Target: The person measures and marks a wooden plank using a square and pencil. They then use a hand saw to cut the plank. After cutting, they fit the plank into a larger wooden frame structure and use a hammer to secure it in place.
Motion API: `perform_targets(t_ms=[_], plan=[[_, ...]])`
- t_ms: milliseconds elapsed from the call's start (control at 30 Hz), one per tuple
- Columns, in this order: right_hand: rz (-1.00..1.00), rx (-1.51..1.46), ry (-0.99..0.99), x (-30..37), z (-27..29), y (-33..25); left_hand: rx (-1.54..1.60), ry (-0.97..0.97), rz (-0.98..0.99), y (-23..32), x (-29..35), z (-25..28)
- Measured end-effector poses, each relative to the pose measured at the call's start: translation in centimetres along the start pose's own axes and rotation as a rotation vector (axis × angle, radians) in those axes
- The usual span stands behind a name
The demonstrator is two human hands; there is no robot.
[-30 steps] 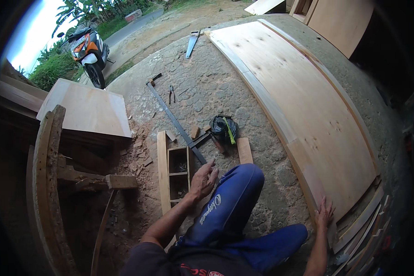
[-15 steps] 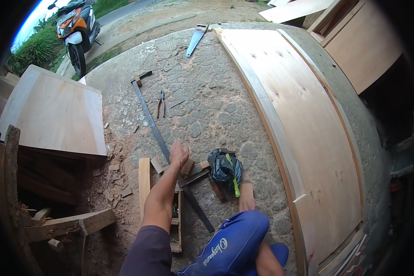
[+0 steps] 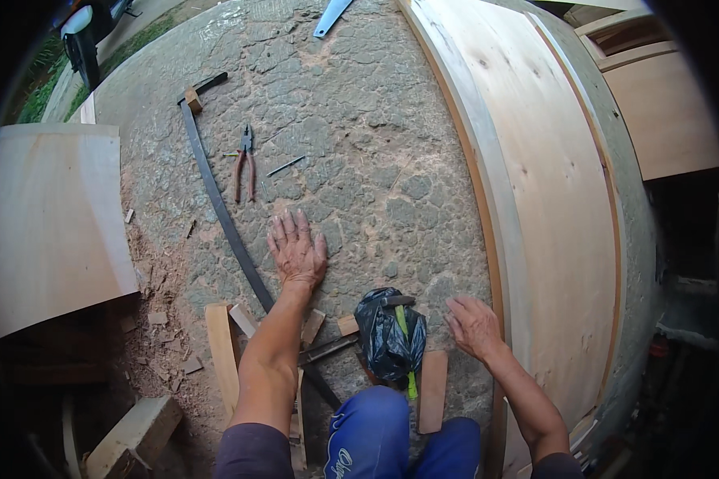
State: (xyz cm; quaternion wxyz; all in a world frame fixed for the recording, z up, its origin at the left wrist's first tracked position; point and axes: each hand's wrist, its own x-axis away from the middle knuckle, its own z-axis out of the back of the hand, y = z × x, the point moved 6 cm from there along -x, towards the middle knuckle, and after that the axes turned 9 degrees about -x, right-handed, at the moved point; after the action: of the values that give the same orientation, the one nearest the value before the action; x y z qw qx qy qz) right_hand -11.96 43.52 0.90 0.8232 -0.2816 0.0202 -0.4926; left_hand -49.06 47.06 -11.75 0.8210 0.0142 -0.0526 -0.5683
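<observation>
My left hand (image 3: 298, 254) is stretched out over the rough ground, palm down with its fingers spread, and it holds nothing. Beyond it lie red-handled pliers (image 3: 245, 164) and a thin metal rod (image 3: 285, 166). My right hand (image 3: 473, 326) is apart from everything, fingers loosely bent and pointing left, nothing in them. Between my hands sits a black plastic bag (image 3: 379, 339) with a green-handled hammer (image 3: 401, 321) across it. A flat wooden block (image 3: 433, 391) lies beside the bag, close to my knees. A long dark bar clamp (image 3: 220, 203) passes under my left forearm.
On the right lies a long framed plywood panel (image 3: 559, 199). A plywood sheet (image 3: 56, 227) stands at left, near wood offcuts (image 3: 132, 435). A saw blade (image 3: 331, 17) shows at the far edge, and part of a motorbike (image 3: 81, 44) at the upper left.
My right hand has left the wooden block and moved right, toward the panel. My left hand now lies flatter with fingers spread. The view has shifted nearer and lower.
</observation>
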Motion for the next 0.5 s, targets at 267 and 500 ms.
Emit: perform_targets(t_ms=[267, 500], plan=[[0.062, 0.061, 0.191, -27.6, 3.5, 4.6, 0.007, -0.093, 0.043, -0.5, -1.6, 0.3], [-0.171, 0.088, 0.267, -36.6, 2.5, 9.5, 0.014, -0.201, 0.058, -0.1, -1.8, 0.6]])
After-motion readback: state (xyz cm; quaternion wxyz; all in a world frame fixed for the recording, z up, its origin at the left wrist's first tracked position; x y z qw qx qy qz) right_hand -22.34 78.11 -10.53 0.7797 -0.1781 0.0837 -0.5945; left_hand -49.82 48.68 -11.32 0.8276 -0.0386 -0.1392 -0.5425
